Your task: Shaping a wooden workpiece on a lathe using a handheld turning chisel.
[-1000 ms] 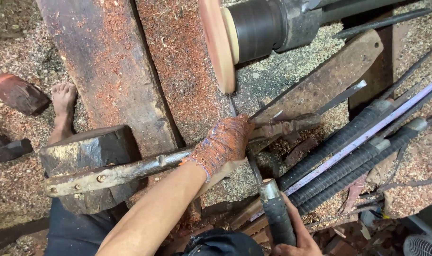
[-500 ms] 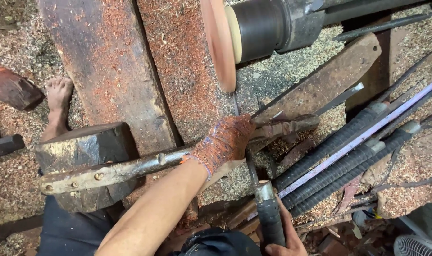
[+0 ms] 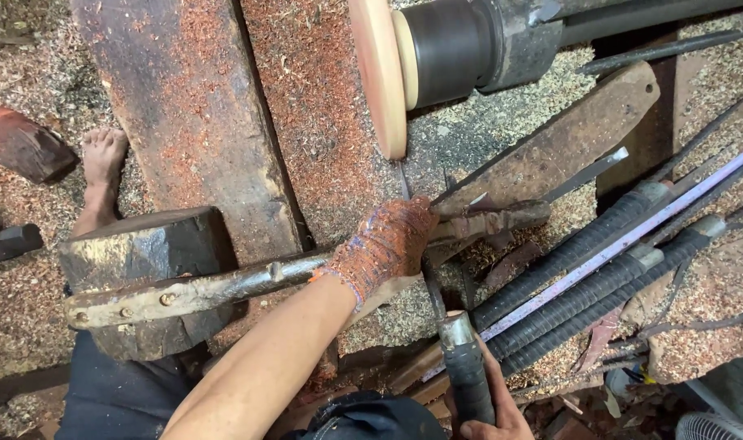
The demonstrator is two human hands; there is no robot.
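A pale round wooden disc [image 3: 378, 73] is mounted on a dark lathe chuck [image 3: 461, 49] at the top. My left hand [image 3: 388, 244], in a speckled orange glove, presses down on the thin blade of a long chisel [image 3: 431, 289] where it crosses a rusty metal rest bar [image 3: 192, 293]. The chisel's blade runs on toward the lower edge of the disc. At the bottom edge of the view my right hand [image 3: 493, 422] grips the chisel's black wrapped handle [image 3: 465, 371]; only part of this hand shows.
Several long black-handled tools [image 3: 599, 253] lie to the right on sawdust. A dark wooden block [image 3: 143, 253] carries the rest bar. A thick plank [image 3: 192, 122], a bare foot [image 3: 102, 163], a reddish wood chunk [image 3: 25, 147] and a fan [image 3: 714, 425] surround the spot.
Both hands keep their hold on the chisel. The view has drifted slightly, and the right hand sits a little lower in the frame.
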